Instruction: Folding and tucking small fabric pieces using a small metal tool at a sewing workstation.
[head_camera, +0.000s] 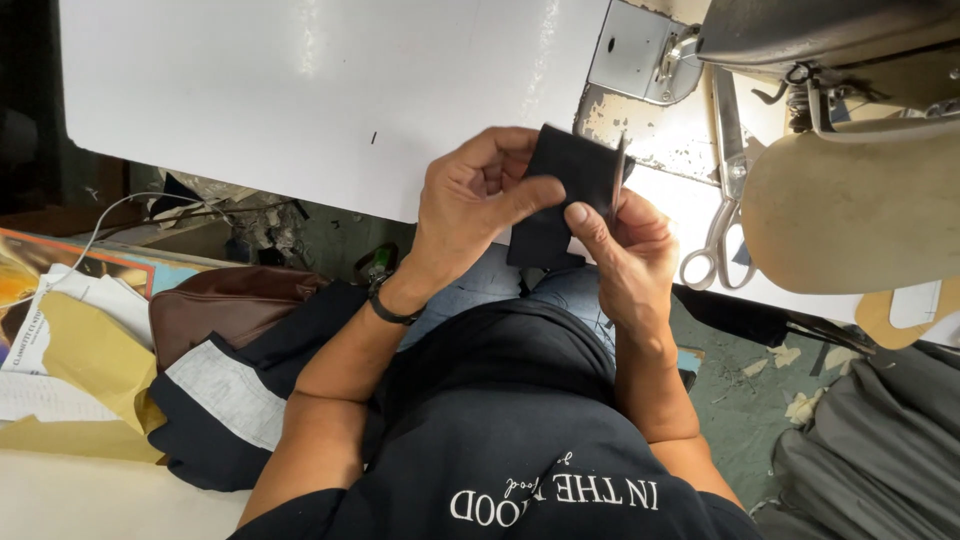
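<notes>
A small piece of dark navy fabric (565, 185) is held up between both hands, just in front of the white table's near edge. My left hand (470, 200) grips its left side, thumb laid across the cloth. My right hand (625, 250) pinches the lower right part, thumb pressed on the fabric. A thin grey edge shows along the cloth's right side. A black band sits on my left wrist (388, 305).
A white sewing table (300, 90) stretches ahead, with a sewing machine (850, 150) at right and scissors (725, 200) lying beside it. Dark cloth with a grey lining (230, 395), a brown bag (220, 305) and yellow paper (90, 360) lie at left. Grey fabric (870, 450) is piled at lower right.
</notes>
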